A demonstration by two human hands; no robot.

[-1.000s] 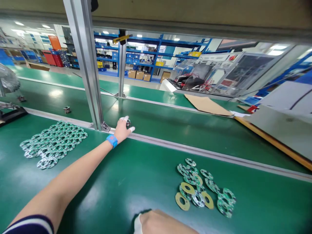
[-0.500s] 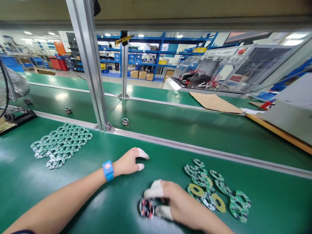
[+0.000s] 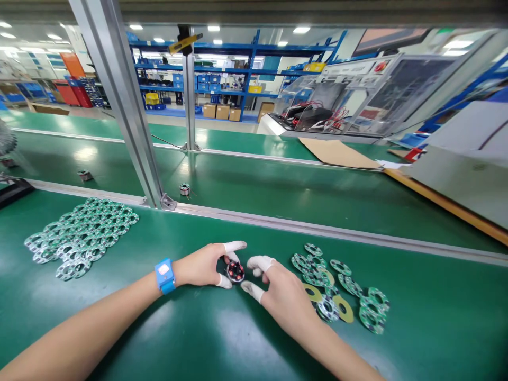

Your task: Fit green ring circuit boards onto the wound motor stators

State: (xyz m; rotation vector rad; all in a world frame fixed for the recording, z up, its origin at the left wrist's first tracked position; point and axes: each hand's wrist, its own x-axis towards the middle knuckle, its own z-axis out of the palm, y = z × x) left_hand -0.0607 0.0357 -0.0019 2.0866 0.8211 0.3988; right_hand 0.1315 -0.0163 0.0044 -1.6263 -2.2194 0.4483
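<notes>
Coil unit [image 3: 235, 271], round and dark with red-orange spots on its upper face, sits between your hands, low over the green bench [image 3: 178, 333]; whether it rests on the surface, cannot tell. Your left hand [image 3: 197, 266] has it from the left, thumb on the near side and fingers on the far side, narrowed around the unit. Your right hand [image 3: 283, 293] is just beside it on the right, thumb and curled fingers parted with a gap, holding nothing visible. White finger covers [image 3: 235, 246] on both hands; blue wristband [image 3: 164, 275] on your left wrist. Beyond your right hand, green ring boards [image 3: 371, 312] lie loosely scattered, overlapping, yellow rings [image 3: 343, 309] among them. Well off to your left, a packed patch of ring boards [image 3: 81, 235] lies in close rows. Across the metal rail [image 3: 257, 219], another coil unit [image 3: 184, 189] stands near the slanting post [image 3: 127, 106].
</notes>
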